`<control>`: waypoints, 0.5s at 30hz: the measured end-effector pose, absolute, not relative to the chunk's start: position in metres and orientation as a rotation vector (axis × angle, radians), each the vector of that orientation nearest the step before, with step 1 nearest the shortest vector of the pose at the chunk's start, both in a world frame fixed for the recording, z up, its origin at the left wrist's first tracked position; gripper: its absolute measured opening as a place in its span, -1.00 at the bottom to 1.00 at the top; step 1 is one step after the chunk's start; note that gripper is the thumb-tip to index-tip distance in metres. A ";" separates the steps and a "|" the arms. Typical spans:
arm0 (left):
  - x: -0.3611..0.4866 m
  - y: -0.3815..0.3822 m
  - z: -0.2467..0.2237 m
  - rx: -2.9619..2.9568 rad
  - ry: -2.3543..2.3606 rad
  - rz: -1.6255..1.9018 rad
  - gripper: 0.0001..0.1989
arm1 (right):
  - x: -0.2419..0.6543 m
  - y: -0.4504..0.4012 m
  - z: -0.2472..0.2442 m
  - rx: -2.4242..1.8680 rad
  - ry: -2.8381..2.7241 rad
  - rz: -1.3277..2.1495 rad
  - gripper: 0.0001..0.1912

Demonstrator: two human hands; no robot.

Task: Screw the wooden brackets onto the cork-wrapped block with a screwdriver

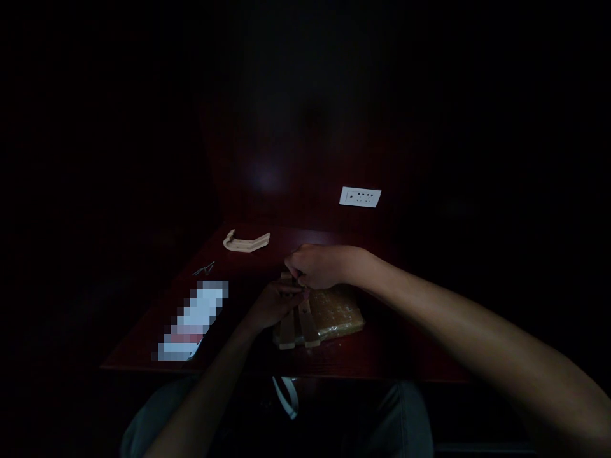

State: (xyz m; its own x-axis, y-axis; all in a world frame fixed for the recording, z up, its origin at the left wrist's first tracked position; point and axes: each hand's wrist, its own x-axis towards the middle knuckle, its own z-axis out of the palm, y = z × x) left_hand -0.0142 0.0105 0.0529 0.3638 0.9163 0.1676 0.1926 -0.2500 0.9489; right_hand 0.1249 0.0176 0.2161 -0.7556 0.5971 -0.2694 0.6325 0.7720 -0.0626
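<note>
Two light wooden strips (287,329) lie side by side on a brownish, plastic-wrapped block (338,310). My left hand (273,306) reaches across the strips from the left, its fingers closed on them near the middle. Above it, my right hand (321,266) is bent down over the far ends of the strips, fingers pinched together. Whatever sits between the right fingertips is too small and dark to make out. The two hands nearly touch, and they hide part of the strips.
A curved light wooden piece (247,243) rests at the back left of the dark red table (229,356). Several thin metal pieces (204,269) lie nearer, above a blurred, bright flat item (193,324). A white socket panel (360,197) is on the back wall.
</note>
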 end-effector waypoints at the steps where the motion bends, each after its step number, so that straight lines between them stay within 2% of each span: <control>1: -0.014 0.010 0.054 1.685 0.998 0.968 -0.74 | 0.124 0.018 0.216 0.973 2.723 -0.215 -0.81; 15: -0.013 0.009 0.057 1.637 0.998 0.966 -0.72 | 0.117 0.011 0.222 1.055 2.715 -0.226 -0.78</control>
State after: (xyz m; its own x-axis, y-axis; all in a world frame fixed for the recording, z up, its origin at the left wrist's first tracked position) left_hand -0.0129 0.0091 0.0572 0.3534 0.9248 0.1406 0.1699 -0.2113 0.9625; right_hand 0.1168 0.0115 0.2216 -0.7182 0.6461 -0.2583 0.6799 0.7306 -0.0632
